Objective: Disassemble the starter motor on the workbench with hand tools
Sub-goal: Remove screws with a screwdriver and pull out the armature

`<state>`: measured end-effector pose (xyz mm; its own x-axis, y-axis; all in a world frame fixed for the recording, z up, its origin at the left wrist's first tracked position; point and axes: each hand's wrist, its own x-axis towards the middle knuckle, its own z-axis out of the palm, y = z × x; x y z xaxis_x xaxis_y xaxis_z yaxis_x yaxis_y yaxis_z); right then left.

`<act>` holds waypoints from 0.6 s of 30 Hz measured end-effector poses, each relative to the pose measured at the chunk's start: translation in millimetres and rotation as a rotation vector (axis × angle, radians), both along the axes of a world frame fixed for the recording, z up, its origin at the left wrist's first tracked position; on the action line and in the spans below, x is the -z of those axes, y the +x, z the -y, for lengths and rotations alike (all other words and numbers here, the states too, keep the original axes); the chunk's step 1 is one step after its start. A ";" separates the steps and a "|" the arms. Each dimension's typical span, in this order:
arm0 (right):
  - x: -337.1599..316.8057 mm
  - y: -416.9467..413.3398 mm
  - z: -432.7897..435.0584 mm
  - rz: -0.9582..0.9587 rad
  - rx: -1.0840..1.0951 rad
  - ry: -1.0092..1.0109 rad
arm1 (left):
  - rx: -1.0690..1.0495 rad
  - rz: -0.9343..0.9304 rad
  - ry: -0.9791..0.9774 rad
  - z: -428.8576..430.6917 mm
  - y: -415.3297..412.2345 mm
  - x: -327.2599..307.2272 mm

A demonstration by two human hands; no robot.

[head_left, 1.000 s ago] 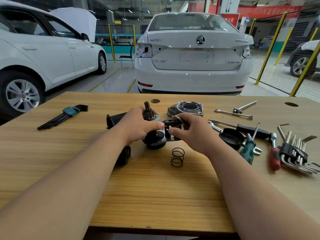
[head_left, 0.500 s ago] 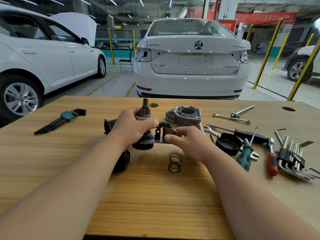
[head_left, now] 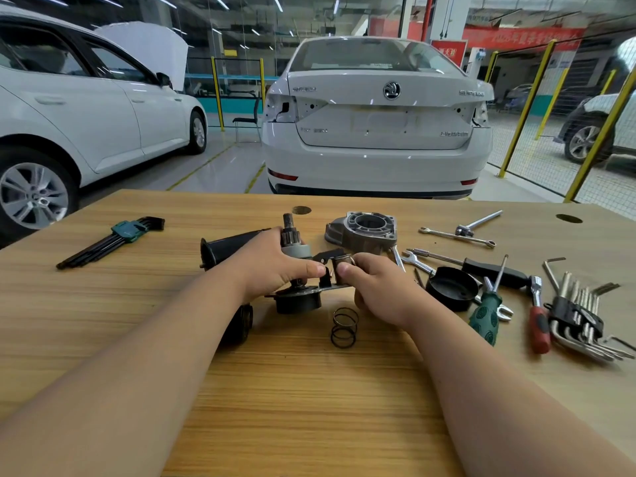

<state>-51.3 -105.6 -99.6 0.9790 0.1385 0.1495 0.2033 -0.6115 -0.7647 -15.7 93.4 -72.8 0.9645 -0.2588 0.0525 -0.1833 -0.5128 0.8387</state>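
Your left hand (head_left: 272,266) grips the drive (head_left: 296,302) at mid-table. Its fingers are curled round the upper body just under the pinion (head_left: 289,235), which stands upright above your knuckles. Your right hand (head_left: 378,290) pinches the lever (head_left: 329,255) and the small metal cylinder at its end between thumb and curled fingers, and the two thumb tips almost meet. The drive's black base sits low over the table (head_left: 309,390); whether it touches the wood you cannot tell. Just in front of it, toward you, lies the spring (head_left: 344,327), free of both hands. Behind your right hand stands the grey housing (head_left: 364,230), bore up, and behind your left wrist a black tube (head_left: 227,247) lies on its side. To the right a black cap (head_left: 451,287) rests among spanners (head_left: 414,261), beside a green screwdriver (head_left: 485,316), a red driver (head_left: 538,333) and a fanned hex set (head_left: 578,320). A second hex set (head_left: 113,237) lies well apart at far left.
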 end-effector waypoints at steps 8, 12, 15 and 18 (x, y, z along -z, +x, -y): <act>-0.9 -2.6 -0.3 -0.078 -0.033 0.324 | -0.045 -0.072 -0.267 -6.0 -4.1 -0.5; -2.1 -3.9 2.8 -0.036 0.019 0.447 | -0.114 -0.079 -0.441 -7.4 -6.0 -2.9; -0.6 -4.5 0.2 0.044 -0.013 0.346 | -0.102 -0.052 -0.435 -6.6 -7.5 -3.4; -1.3 -4.2 -1.5 0.028 -0.033 0.327 | -0.099 -0.007 -0.382 -5.9 -10.5 -3.1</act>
